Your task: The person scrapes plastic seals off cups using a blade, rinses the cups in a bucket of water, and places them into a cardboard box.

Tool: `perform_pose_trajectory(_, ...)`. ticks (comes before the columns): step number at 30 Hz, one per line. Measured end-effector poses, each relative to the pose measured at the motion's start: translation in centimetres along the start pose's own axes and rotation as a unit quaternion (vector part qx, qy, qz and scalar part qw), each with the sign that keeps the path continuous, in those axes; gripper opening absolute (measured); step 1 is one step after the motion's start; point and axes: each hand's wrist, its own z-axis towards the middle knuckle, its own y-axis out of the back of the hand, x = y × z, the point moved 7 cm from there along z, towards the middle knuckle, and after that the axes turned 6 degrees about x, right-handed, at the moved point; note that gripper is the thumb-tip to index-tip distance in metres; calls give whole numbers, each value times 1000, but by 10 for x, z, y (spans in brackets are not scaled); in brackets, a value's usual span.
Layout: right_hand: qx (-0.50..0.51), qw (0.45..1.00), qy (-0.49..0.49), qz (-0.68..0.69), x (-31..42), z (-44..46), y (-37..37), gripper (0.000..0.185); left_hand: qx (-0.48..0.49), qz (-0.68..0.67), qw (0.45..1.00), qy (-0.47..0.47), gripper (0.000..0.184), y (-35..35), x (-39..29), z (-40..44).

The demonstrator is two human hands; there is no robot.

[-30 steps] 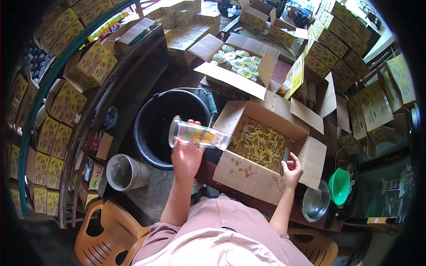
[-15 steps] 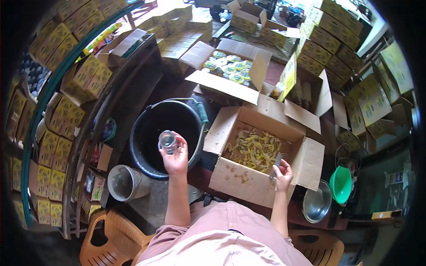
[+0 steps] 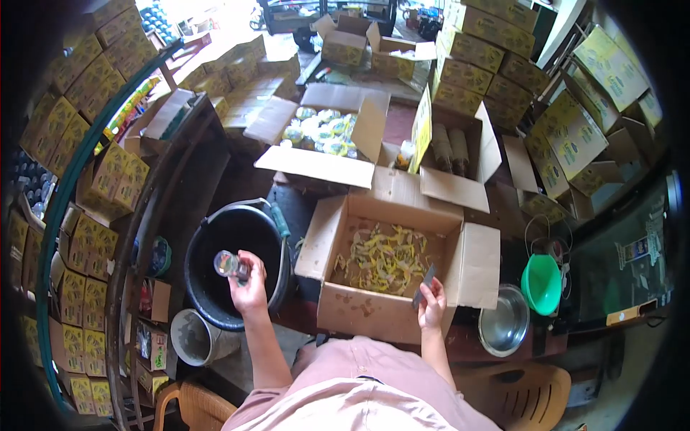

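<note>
My left hand (image 3: 249,286) is closed around a small clear glass jar (image 3: 226,263), held above the large black bucket (image 3: 248,223). The jar's round end points toward the upper left. In my right hand (image 3: 433,307) a thin, flat grey blade (image 3: 425,284) is pinched between thumb and fingers; its exact kind is not clear. That hand is at the front right edge of an open cardboard box (image 3: 384,316). Inside the box lie many crumpled yellow and whitish scraps (image 3: 384,255), and wet spots mark its front flap.
Behind stands an open box (image 3: 323,171) of lidded containers. A grey bucket (image 3: 223,345) is at lower left. On the right are a metal bowl (image 3: 504,327) and a green basin (image 3: 541,286). Stacked cartons (image 3: 471,68) and a shelf (image 3: 118,251) flank the workplace. Chairs (image 3: 521,395) are beside me.
The view has shifted, so the surroundings sit further left and mostly lower. My left hand has turned the jar, tipping it sideways. The right hand still holds the blade by the box.
</note>
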Motion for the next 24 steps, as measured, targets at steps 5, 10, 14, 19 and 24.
perform_pose_trajectory(5, 6, 1000, 11, 6, -5, 0, 4, 32, -14, 57, 998, -3, 31, -2, -17, 6)
perform_pose_trajectory(10, -12, 1000, -9, 18, -7, 4, 8, 29, -3, 226, 972, -68, 30, -4, -35, 0)
perform_pose_trajectory(14, -21, 999, -20, 26, -7, 4, 9, 29, 21, 217, 969, -113, 28, -8, -75, 5)
perform_pose_trajectory(19, -19, 998, -48, 19, -8, 5, 8, 29, -22, 362, 929, -74, 42, -8, -41, 12)
perform_pose_trajectory(24, -17, 997, -69, 39, -5, 7, 3, 28, 46, 481, 875, -19, 42, -51, 32, 53)
